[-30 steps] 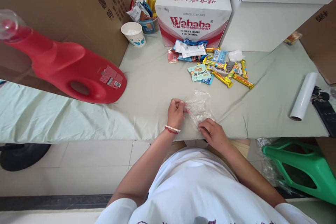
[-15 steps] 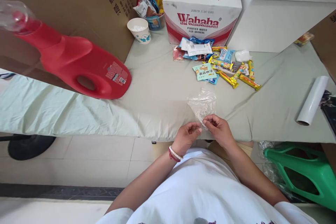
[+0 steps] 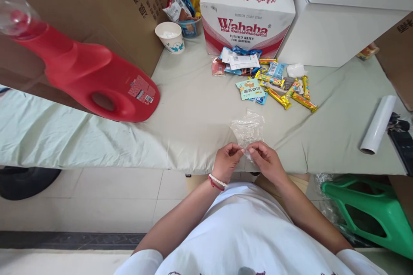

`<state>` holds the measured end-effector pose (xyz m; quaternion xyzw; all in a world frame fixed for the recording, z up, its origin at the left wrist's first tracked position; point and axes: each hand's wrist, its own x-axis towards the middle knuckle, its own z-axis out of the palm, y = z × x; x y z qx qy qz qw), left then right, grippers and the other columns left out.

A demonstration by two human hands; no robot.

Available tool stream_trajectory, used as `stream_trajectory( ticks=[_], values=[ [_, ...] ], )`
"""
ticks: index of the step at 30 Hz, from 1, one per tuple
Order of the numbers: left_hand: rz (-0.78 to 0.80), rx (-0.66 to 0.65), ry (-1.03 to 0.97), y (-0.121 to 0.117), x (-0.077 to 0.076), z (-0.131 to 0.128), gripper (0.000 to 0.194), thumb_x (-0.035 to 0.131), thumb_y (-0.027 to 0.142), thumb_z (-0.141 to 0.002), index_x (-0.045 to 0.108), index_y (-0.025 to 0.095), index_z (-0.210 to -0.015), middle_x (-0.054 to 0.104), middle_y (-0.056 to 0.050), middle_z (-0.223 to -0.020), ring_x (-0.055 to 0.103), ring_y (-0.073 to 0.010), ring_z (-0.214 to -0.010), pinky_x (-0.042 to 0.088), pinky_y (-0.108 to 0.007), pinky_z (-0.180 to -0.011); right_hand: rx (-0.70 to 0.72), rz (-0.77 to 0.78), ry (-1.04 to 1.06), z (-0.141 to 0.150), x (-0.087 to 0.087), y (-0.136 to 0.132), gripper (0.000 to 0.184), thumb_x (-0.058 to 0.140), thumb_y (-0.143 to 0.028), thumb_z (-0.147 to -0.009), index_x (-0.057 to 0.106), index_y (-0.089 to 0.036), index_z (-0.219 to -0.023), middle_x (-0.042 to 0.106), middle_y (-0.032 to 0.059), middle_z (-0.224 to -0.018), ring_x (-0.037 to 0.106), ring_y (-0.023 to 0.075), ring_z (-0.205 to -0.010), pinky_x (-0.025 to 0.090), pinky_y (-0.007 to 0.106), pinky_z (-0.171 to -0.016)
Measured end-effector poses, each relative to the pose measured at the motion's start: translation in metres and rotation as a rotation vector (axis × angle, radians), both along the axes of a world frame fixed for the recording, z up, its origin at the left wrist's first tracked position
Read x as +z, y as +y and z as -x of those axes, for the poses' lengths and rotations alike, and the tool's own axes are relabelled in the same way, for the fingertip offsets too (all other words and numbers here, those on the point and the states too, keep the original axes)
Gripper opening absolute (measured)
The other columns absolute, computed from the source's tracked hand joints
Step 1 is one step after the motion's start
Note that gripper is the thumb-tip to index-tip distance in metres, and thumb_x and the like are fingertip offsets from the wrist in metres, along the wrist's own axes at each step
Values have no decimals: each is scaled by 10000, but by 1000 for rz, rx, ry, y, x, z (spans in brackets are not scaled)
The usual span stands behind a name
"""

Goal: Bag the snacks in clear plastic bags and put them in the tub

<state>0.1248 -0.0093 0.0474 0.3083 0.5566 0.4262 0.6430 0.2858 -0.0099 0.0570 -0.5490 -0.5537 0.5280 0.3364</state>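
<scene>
A clear, crumpled plastic bag (image 3: 248, 125) lies on the cloth near the table's front edge, its near end between my two hands. My left hand (image 3: 228, 159), with a white bead bracelet and a red cord at the wrist, pinches the bag with thumb and forefinger. Right beside it, my right hand (image 3: 265, 159) pinches the same end, so the fingertips of both hands nearly meet. Beyond the bag lie a mint-green snack packet (image 3: 250, 89) and several yellow-wrapped snack bars (image 3: 278, 97).
A large red bottle (image 3: 106, 81) leans at the left. A paper cup (image 3: 170, 38) and a tub of snacks (image 3: 191, 28) stand at the back, beside a Wahaba-style red-and-white carton (image 3: 247, 25). A white roll (image 3: 378, 125) lies right; a green stool (image 3: 371, 215) is below.
My left hand has moved slightly up and right, and its fingertips now close on the bag's end next to my right hand's. The view has shifted a little.
</scene>
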Motion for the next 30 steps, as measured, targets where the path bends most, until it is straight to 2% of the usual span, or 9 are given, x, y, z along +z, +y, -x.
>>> stream_trajectory(
  ticks=[3,5,11,13,16,19,21,25,30],
  values=[
    [-61,-21,27,-1,0,0,349,828,464,-662,645,172,-722,612,14,-684,510,-108,-632,409,-236,-599,85,-116,-72,1,4,1,293,647,-505,-914,696,-249,-1049,634,46,-1036,468,124,-640,419,276,-610],
    [-82,-10,23,-2,-1,2,352,844,448,-652,640,170,-721,613,16,-695,504,-103,-646,406,-233,-617,83,-131,-96,1,5,4,248,651,-474,-918,706,-242,-983,631,32,-944,457,128,-641,409,277,-624],
    [17,37,-85,-1,-4,16,491,869,550,-615,554,182,-697,449,80,-570,316,-53,-503,256,-210,-487,-156,-4,7,-13,5,15,305,612,-520,-924,622,-222,-861,502,-20,-686,399,136,-602,335,263,-572],
    [22,41,-83,0,-5,18,513,864,580,-614,544,185,-687,411,88,-549,292,-50,-489,234,-212,-475,-95,-54,0,-14,10,14,296,646,-526,-903,616,-231,-919,546,-10,-754,394,132,-596,348,265,-570],
    [-8,27,-67,0,-5,15,520,852,601,-631,544,185,-684,404,89,-539,296,-53,-488,230,-214,-479,125,-237,-102,-8,15,8,371,777,-477,-807,641,-257,-1073,636,52,-1054,481,148,-685,427,294,-645],
    [-36,24,-61,-1,-7,10,533,840,619,-646,531,186,-670,408,86,-543,296,-55,-494,229,-215,-484,196,-311,-162,0,15,6,195,678,-420,-905,675,-261,-1018,652,53,-984,535,172,-739,443,311,-687],
    [-39,13,-59,-2,-8,10,544,832,626,-654,509,188,-649,388,87,-536,284,-55,-493,215,-216,-483,115,-270,-134,-1,14,8,171,613,-404,-955,679,-249,-925,614,26,-832,500,155,-671,417,299,-650],
    [-39,-26,-37,1,-6,21,508,821,586,-677,502,193,-638,355,87,-528,280,-61,-495,213,-217,-483,-132,-103,-7,-20,13,17,234,687,-456,-894,648,-227,-869,502,-19,-690,389,125,-583,323,270,-554],
    [-168,73,258,6,-4,48,318,697,342,-758,466,196,-595,575,-22,-782,553,-139,-750,438,-242,-632,-470,7,-18,-66,-1,17,316,683,-516,-849,585,-221,-907,464,-40,-670,341,109,-525,278,257,-490]
  ],
)
